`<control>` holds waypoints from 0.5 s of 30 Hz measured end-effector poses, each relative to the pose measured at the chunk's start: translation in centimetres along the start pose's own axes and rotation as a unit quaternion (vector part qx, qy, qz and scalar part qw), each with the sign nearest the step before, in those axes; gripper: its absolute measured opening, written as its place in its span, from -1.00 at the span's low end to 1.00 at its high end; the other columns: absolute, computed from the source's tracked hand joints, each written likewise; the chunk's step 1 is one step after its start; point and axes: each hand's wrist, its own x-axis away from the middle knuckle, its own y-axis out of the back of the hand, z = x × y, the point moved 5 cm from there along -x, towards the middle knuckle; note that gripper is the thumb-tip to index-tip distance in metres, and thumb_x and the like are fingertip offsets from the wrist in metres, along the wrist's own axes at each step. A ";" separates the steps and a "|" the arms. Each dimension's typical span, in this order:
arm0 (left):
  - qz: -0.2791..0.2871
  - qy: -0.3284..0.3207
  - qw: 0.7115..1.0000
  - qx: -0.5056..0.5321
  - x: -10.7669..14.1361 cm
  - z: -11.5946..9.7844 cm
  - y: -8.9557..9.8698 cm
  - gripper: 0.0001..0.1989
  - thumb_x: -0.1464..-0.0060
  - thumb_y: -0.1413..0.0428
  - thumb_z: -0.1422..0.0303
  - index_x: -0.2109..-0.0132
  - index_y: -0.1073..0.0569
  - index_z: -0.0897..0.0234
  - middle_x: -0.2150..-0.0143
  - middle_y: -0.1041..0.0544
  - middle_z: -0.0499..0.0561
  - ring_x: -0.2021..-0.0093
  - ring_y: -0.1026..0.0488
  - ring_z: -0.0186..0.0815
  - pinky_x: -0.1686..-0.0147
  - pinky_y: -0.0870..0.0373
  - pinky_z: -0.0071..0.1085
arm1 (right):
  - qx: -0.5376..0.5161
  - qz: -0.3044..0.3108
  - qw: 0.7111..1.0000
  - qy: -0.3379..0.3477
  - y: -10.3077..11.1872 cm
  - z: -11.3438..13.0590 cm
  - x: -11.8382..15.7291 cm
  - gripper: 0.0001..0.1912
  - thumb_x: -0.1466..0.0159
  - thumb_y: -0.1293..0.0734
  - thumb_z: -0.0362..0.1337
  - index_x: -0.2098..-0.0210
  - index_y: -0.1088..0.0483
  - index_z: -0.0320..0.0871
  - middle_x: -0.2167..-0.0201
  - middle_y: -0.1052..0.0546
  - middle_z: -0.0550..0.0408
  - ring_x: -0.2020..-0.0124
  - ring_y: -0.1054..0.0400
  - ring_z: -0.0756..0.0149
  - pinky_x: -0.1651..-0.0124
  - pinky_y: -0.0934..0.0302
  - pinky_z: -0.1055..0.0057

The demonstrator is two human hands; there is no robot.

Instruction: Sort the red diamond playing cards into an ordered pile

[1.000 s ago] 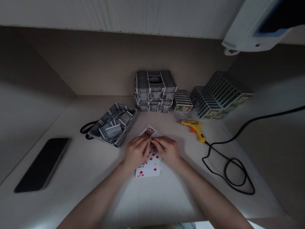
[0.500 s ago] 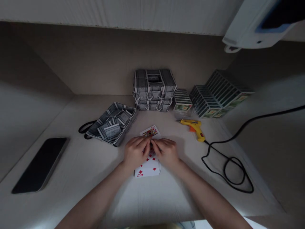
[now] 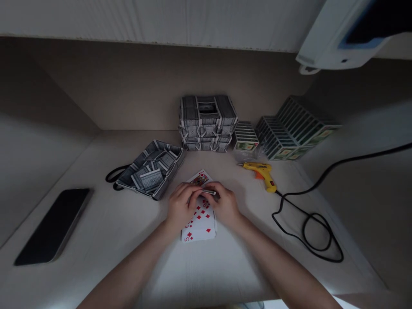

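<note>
My left hand (image 3: pixel 182 204) and my right hand (image 3: pixel 224 201) meet at the middle of the table, fingers closed. Between their fingertips is a small, narrow folded playing card (image 3: pixel 208 192), seen edge-on; most of it is hidden by the fingers. Beneath the hands lie loose playing cards (image 3: pixel 202 231), face up, with red diamonds; the five of diamonds is nearest me. A face card (image 3: pixel 201 177) sticks out beyond my fingers. To the left, an open box made of folded cards (image 3: pixel 156 193) holds several grey-patterned card pieces (image 3: pixel 151 180).
Behind the hands stand stacked card-made boxes (image 3: pixel 207 122). Several packs of cards (image 3: pixel 277 135) line the back right. A yellow glue gun (image 3: pixel 264 174) lies to the right with its black cord (image 3: pixel 299 231) looped. A phone (image 3: pixel 53 227) rests at left. A shelf (image 3: pixel 154 21) overhangs the table.
My fingertips have moved slightly apart, and the folded card's pale edge now shows between them. My right fingers are more curled. The view has shifted a little.
</note>
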 end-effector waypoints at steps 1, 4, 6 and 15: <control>-0.008 0.011 1.000 -0.005 0.0 0.1 0.1 -0.92 -0.06 0.01 0.46 0.30 -0.38 0.26 0.37 -0.45 -0.03 0.30 -0.38 -0.36 0.28 -0.33 -0.40 | -0.002 -0.011 1.000 -0.008 0.1 -0.1 0.0 -0.81 -0.15 -0.29 -0.23 0.24 -0.37 -0.12 0.34 -0.54 0.08 0.35 -0.42 0.31 0.26 -0.28 0.40; -0.031 0.046 0.998 -0.018 0.1 0.6 0.4 -0.93 -0.07 0.02 0.45 0.37 -0.33 0.28 0.42 -0.41 -0.05 0.33 -0.36 -0.37 0.31 -0.31 -0.42 | 0.004 -0.027 0.999 -0.016 0.1 -0.2 0.1 -0.84 -0.14 -0.29 -0.21 0.29 -0.39 -0.12 0.39 -0.54 0.09 0.41 -0.42 0.32 0.30 -0.28 0.42; -0.036 0.068 0.997 -0.017 0.1 0.9 0.4 -0.92 -0.07 0.02 0.43 0.38 -0.33 0.28 0.42 -0.41 -0.05 0.34 -0.37 -0.38 0.31 -0.31 -0.43 | 0.011 -0.024 1.000 -0.012 0.0 -0.2 0.2 -0.86 -0.17 -0.26 -0.22 0.31 -0.39 -0.12 0.40 -0.54 0.08 0.41 -0.42 0.32 0.31 -0.27 0.43; -0.023 0.166 0.985 0.027 0.7 1.2 -0.4 -0.70 0.00 -0.08 0.29 0.08 -0.31 0.22 0.35 -0.47 -0.06 0.41 -0.42 -0.41 0.38 -0.38 -0.46 | 0.044 0.010 0.999 -0.023 -0.3 -0.5 0.3 -0.73 -0.24 -0.15 -0.25 0.11 -0.33 -0.15 0.31 -0.54 0.01 0.38 -0.43 0.30 0.31 -0.28 0.44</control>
